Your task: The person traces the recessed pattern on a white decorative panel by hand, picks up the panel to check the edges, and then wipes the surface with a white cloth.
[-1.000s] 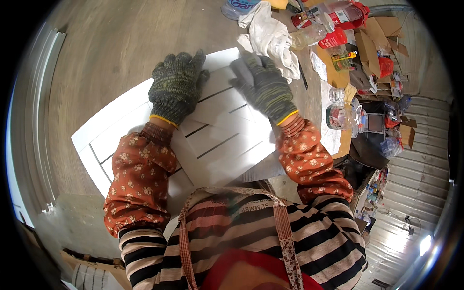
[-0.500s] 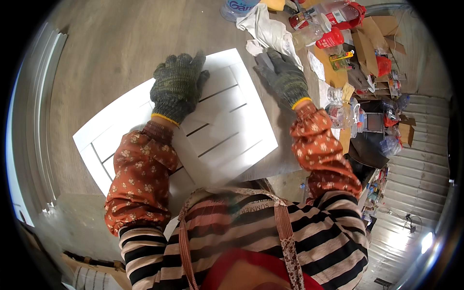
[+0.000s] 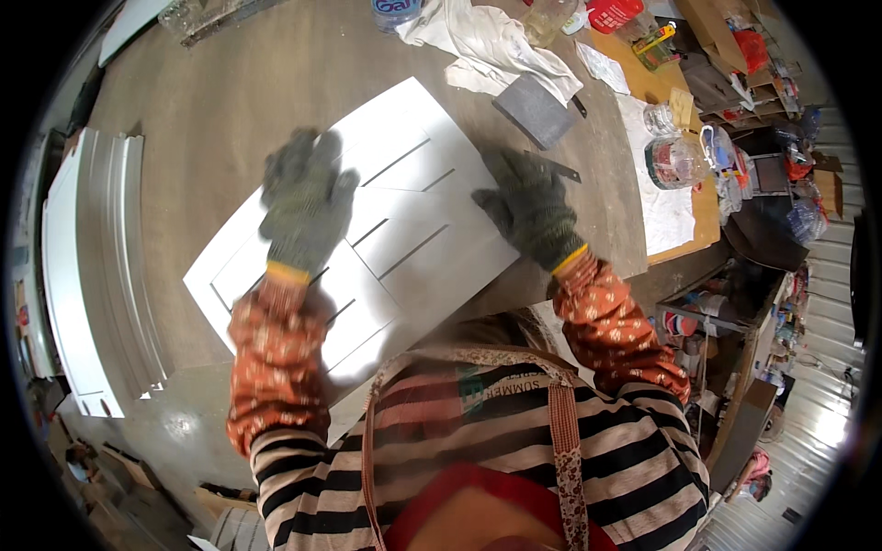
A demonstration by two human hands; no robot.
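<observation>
A white panel (image 3: 404, 220) with thin dark grooves lies tilted on the brown-grey table. My left hand (image 3: 308, 197), in a dark green knit glove, is flat on the panel's left half; its fingers are stretched out and a little blurred. At the right edge of the panel is my right hand (image 3: 533, 202), gloved alike, its thumb apart from the fingers. A narrow dark strip (image 3: 557, 167) with a hole at its end shows beside those fingers; whether they touch it is hidden. Beyond them rests a grey flat block (image 3: 536, 112), apart from the hand.
White cloth (image 3: 496, 46) is bunched beyond the block. Another dark strip (image 3: 579, 106) pokes out next to it. Jars and bottles, including a clear jar (image 3: 675, 163), stand along the right side. White moulded profiles (image 3: 101, 275) are at the far left.
My right hand has come away from the grey block and back toward me, to the panel's right edge. The left hand has slid toward me over the panel. The view has shifted.
</observation>
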